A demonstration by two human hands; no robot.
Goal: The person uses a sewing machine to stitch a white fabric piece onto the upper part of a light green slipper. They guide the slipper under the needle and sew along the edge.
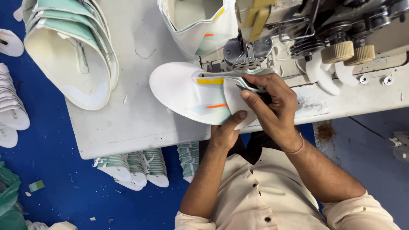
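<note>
Head view looks down at a white shoe top (191, 91) lying on the table (136, 119), right in front of the sewing machine (251, 51). Left hand (226, 130) pinches its near edge, thumb on top, grip clamped on it. Right hand (272, 102) presses on its right end beside the needle, fingers closed on the fabric. A stack of shoe tops (72, 47) lies far left.
</note>
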